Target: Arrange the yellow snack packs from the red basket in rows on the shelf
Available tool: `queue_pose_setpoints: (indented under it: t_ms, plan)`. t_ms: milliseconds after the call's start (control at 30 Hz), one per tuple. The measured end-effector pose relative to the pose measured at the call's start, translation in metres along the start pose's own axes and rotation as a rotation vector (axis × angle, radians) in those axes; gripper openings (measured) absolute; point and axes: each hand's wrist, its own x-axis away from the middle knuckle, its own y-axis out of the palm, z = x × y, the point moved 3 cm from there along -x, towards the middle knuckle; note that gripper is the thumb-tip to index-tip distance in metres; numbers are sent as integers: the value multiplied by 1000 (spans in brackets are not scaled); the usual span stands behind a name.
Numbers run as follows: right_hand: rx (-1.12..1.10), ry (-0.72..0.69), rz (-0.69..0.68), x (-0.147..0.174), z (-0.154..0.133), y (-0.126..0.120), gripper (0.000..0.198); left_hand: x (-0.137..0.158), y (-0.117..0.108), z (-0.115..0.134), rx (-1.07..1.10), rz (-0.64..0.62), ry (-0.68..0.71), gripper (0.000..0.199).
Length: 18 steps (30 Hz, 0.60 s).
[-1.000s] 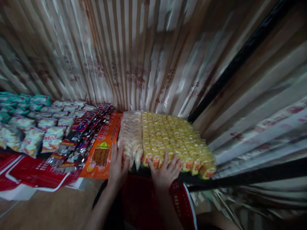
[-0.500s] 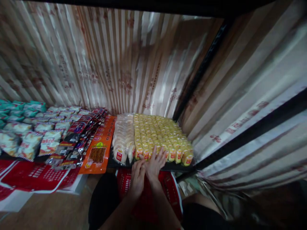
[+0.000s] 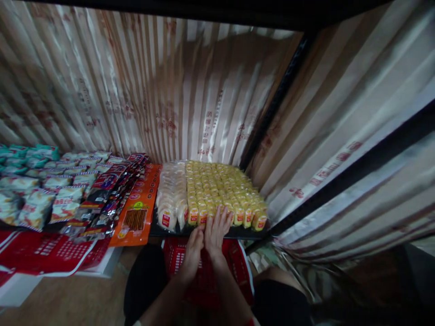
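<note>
My right hand (image 3: 217, 230) lies with its fingers stretched out against the front ends of several small yellow wrapped snack cakes (image 3: 220, 185), which stand in tight rows on the shelf. Right beside it, almost touching, is my left hand (image 3: 193, 249), its fingers held together and stretched towards the shelf edge, with no item visible in it. Left of the yellow cakes lie rows of pale wrapped cakes (image 3: 170, 194). An orange bag of stick snacks (image 3: 136, 217) lies next to these. Below my hands stands a red basket (image 3: 246, 271) between my knees.
Dark snack packets (image 3: 108, 185), white packets (image 3: 68, 201) and green packets (image 3: 44, 151) fill the shelf to the left. A second red basket (image 3: 61, 253) is below them. A black post (image 3: 278, 95) rises at the right corner, and a striped curtain (image 3: 152, 81) hangs behind.
The camera view has shifted slightly, so the shelf sits a little further left. My right hand stays against the yellow cakes; my left hand stays beside it.
</note>
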Motion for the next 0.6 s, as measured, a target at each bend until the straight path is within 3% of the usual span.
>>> queue_pose_setpoints:
  t_ms: [100, 233, 433, 600]
  plan:
    - [-129, 11, 45, 2, 7, -3, 55, -2, 3, -3, 166, -74, -39, 61]
    - [-235, 40, 100, 7, 15, -14, 53, -3, 2, -3, 227, -53, -42, 57]
    - [-191, 27, 108, 23, 30, -37, 40, -4, 1, -10, 129, -39, -7, 51]
    - [-170, 57, 23, 33, 44, -33, 31, -9, 6, -18, -11, -42, 47, 45]
